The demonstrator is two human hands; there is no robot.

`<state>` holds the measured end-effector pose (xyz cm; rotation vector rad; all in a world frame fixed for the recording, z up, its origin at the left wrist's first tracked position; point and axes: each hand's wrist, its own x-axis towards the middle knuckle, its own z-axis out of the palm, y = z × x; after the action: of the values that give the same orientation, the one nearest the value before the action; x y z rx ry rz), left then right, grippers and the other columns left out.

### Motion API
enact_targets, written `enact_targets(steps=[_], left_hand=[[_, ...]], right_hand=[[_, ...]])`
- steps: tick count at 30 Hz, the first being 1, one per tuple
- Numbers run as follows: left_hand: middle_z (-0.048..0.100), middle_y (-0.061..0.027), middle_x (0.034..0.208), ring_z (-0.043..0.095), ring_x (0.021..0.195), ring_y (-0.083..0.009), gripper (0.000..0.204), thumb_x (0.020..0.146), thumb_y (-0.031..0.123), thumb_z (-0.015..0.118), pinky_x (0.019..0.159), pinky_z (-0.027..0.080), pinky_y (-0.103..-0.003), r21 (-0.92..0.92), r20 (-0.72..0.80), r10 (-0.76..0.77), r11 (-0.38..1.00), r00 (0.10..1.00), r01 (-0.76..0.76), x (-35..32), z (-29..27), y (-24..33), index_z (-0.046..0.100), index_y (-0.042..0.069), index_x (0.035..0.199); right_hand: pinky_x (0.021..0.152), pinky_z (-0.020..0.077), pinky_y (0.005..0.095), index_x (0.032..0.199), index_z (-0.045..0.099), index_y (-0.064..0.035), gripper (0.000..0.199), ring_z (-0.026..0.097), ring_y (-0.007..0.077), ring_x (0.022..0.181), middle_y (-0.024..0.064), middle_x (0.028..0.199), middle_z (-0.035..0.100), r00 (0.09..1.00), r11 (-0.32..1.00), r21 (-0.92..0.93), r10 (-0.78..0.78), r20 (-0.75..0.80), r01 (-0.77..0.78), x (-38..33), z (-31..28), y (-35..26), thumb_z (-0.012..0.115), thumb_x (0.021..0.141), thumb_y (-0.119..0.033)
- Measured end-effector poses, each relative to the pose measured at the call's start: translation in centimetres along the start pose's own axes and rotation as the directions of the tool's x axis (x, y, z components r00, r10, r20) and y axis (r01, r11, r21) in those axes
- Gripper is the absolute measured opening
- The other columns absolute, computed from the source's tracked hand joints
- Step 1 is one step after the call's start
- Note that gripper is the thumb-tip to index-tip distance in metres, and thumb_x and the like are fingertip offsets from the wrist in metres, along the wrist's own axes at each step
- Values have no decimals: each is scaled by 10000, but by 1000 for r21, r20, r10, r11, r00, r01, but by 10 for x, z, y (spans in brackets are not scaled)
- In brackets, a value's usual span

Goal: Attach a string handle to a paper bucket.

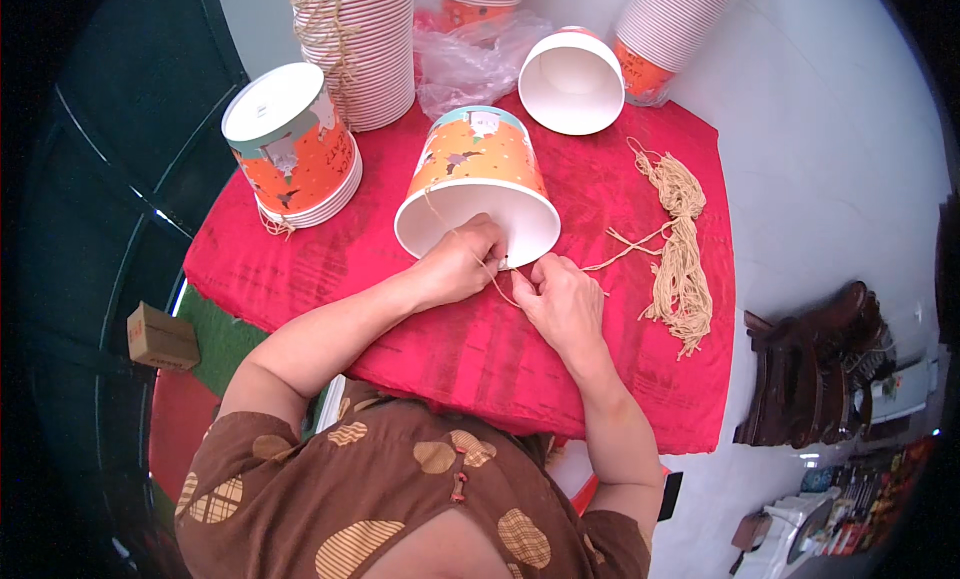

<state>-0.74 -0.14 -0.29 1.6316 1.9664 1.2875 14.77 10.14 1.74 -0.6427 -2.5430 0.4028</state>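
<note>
An orange and teal paper bucket [478, 164] with animal prints lies tilted on its side, its white mouth facing me. My left hand [465, 254] reaches over the lower rim with its fingers curled inside, gripping the bucket there. Beside it, my right hand [560, 297] pinches a thin tan cord [488, 271] just outside the rim, near a small dark hole. The cord passes over my left hand and up to the bucket's left rim. My left fingertips are partly hidden.
A bundle of tan cords [680, 249] lies right on the red tablecloth [420, 354]. Upside-down nested buckets [300, 159] stand left. Behind are a tall stack [365, 59], clear plastic [470, 64], another tipped bucket [572, 84] and a leaning stack [670, 29].
</note>
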Motion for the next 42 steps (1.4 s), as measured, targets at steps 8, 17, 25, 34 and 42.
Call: enact_targets(steps=[8, 17, 25, 34, 42], left_hand=[[567, -139, 863, 592, 795, -296, 62, 785, -13, 608, 707, 478, -387, -120, -136, -57, 992, 989, 41, 5, 14, -1, 556, -3, 818], [590, -165, 898, 596, 813, -335, 76, 768, 10, 637, 717, 478, -399, -86, 60, -235, 967, 970, 239, 17, 6, 7, 572, 0, 807], [589, -157, 879, 600, 802, -319, 79, 784, 26, 643, 713, 481, -403, 38, 23, 0, 999, 1000, -1, 14, 12, -11, 576, 10, 822], [578, -131, 858, 602, 798, -279, 52, 801, 24, 623, 711, 481, -370, -106, 12, 5, 994, 1000, -4, 11, 9, -11, 577, 18, 823], [571, -135, 883, 603, 809, -283, 49, 804, 1, 612, 711, 482, -365, -109, 19, 59, 992, 998, -57, 9, 9, -6, 572, 12, 830]], right_hand=[[544, 489, 446, 812, 571, -40, 128, 612, 336, 632, 125, 787, 570, 986, 982, 120, -135, -96, 146, 5, 2, 5, 686, 791, -93], [583, 507, 451, 854, 584, -39, 97, 616, 359, 685, 150, 828, 560, 969, 957, 179, -204, -139, 227, 7, 12, 17, 659, 793, -35], [583, 509, 457, 873, 591, -45, 112, 621, 361, 683, 157, 840, 582, 973, 949, 229, -189, -134, 216, 10, 20, 29, 656, 785, -20], [597, 514, 468, 906, 561, -54, 177, 631, 371, 711, 167, 879, 582, 967, 926, 277, -248, -62, 256, 11, 15, 27, 664, 765, -30], [607, 514, 477, 916, 560, -46, 178, 626, 385, 721, 177, 888, 596, 968, 927, 283, -252, -21, 247, 10, 10, 26, 665, 772, -46]])
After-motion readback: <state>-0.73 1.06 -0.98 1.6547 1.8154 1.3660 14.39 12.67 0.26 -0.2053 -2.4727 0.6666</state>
